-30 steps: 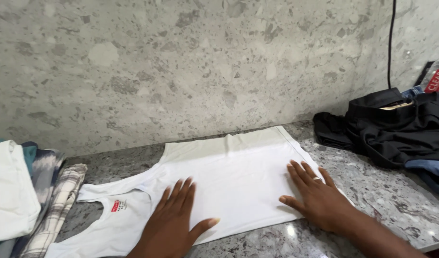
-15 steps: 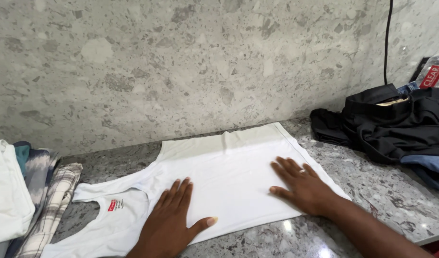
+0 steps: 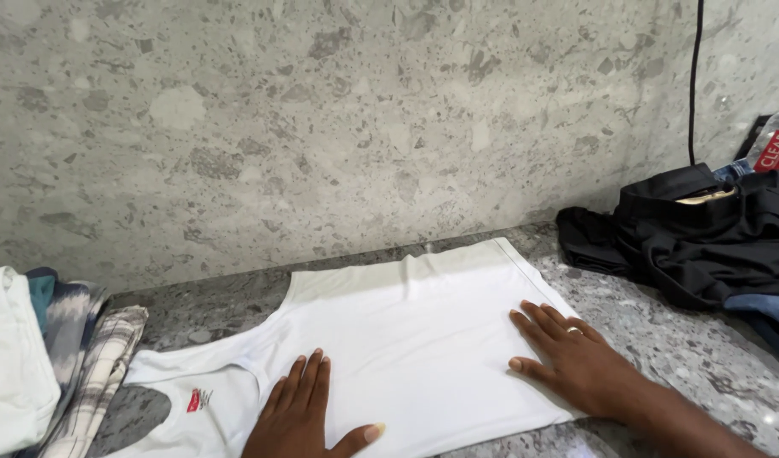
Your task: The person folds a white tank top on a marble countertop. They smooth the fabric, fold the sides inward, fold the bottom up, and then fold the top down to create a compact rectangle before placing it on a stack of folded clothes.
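A white sleeveless undershirt (image 3: 406, 331) lies flat on the grey speckled stone counter (image 3: 661, 339), neck to the left, hem to the right. My left hand (image 3: 300, 416) presses palm down on its chest part, fingers spread, close to the armhole. My right hand (image 3: 568, 360), with a ring on one finger, rests flat on the shirt near its hem. Neither hand grips anything.
Folded clothes (image 3: 33, 365), white, teal and plaid, are stacked at the left edge. A heap of black clothing (image 3: 703, 233) lies at the right with a clear plastic bottle (image 3: 767, 148) behind it. A black cable (image 3: 693, 76) hangs down the stone wall.
Both hands have slid a little along the shirt, the left one toward me and the right one back toward the hem. The shirt stays flat in place.
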